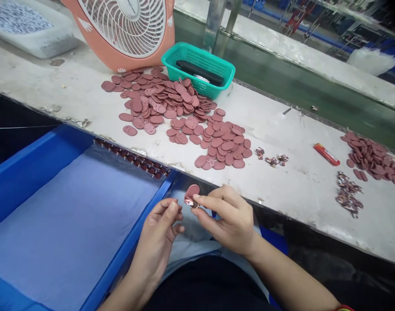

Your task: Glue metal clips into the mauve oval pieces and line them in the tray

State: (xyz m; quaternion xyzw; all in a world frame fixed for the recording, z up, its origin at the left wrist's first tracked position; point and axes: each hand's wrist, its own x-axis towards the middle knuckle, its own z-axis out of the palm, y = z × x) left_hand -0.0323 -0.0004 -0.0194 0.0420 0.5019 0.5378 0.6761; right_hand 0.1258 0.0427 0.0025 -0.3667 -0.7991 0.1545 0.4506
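My right hand pinches a round dusky-pink disc between thumb and fingers, with a small patterned piece at its lower edge. My left hand is close beside it, fingers apart, holding nothing. Loose pink discs with small holes lie in a large heap on the workbench in front of me, and another heap lies at the right. Small patterned pieces sit near the middle heap, with a larger cluster further right.
A blue bin lined with pale blue cloth sits below the bench at my left, with a row of dark pieces along its far edge. A teal basket, a pink fan and a red lighter stand on the bench.
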